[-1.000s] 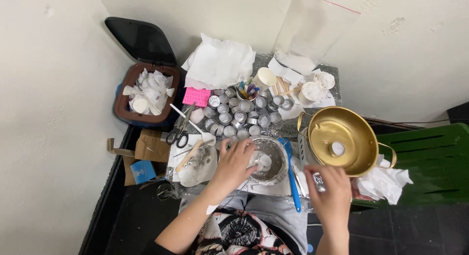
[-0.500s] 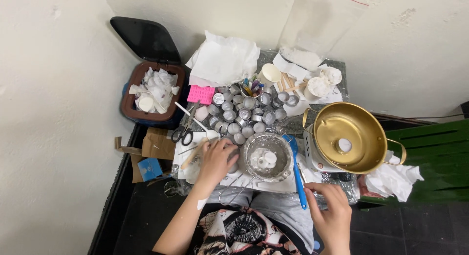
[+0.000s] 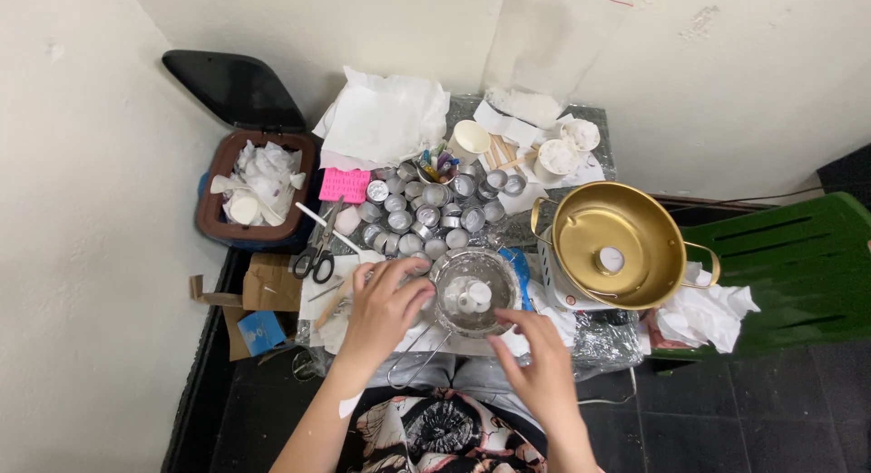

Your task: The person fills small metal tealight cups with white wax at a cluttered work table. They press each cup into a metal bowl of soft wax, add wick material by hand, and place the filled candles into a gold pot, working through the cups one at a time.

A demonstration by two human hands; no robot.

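We see the left hand at the left rim of a small metal sieve bowl, fingers curled loosely against the rim, touching it but not clearly clamped. The right hand hovers just below the bowl's right edge, fingers spread and open, holding nothing. The bowl sits on the foil-covered table at the near edge, white wax pieces inside it. Behind it is a cluster of empty metal tealight cups. The gold pot stands to the right, one white disc inside. Scissors lie left of the hand. The brown bin, full of white scraps, stands at the far left.
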